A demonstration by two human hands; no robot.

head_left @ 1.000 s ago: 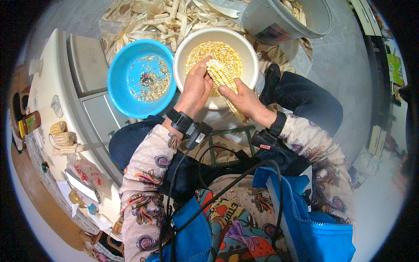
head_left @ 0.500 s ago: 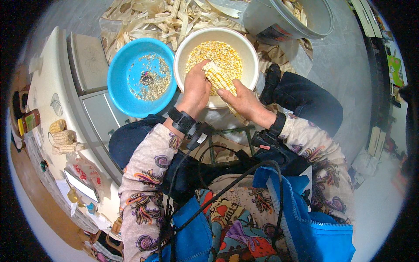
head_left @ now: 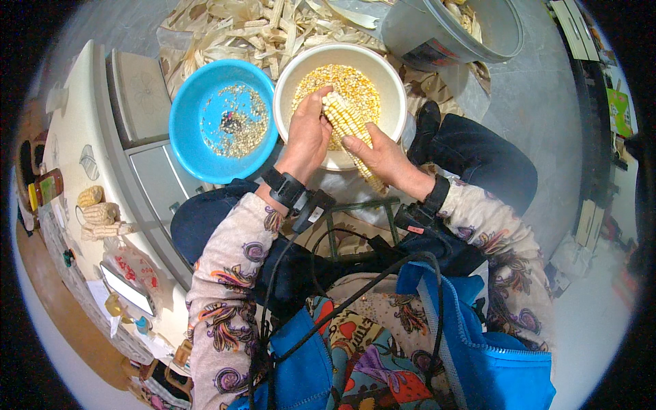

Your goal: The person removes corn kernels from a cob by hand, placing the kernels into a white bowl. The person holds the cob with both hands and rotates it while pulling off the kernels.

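A pale yellow corn cob (head_left: 347,119) lies diagonally over a cream bowl (head_left: 283,82) holding loose yellow kernels (head_left: 352,85). My left hand (head_left: 306,137) is closed on the cob's upper end, with the thumb up by its tip. My right hand (head_left: 384,157) grips the lower part, its thumb lying across the rows of kernels. Left of the bowl, a blue basin (head_left: 191,109) contains scattered pale kernels and dark bits (head_left: 229,121).
Dry husks (head_left: 239,37) and bare cobs are piled behind the bowls. A grey bucket (head_left: 444,41) with husks stands at back right. At left, a white cabinet (head_left: 85,143) carries several corn cobs (head_left: 99,215). My bent legs (head_left: 478,157) flank a green metal frame (head_left: 359,208).
Both hands stay on the cob over the cream bowl. My left hand's thumb dipped slightly half a second ago and is now higher again near the cob's tip.
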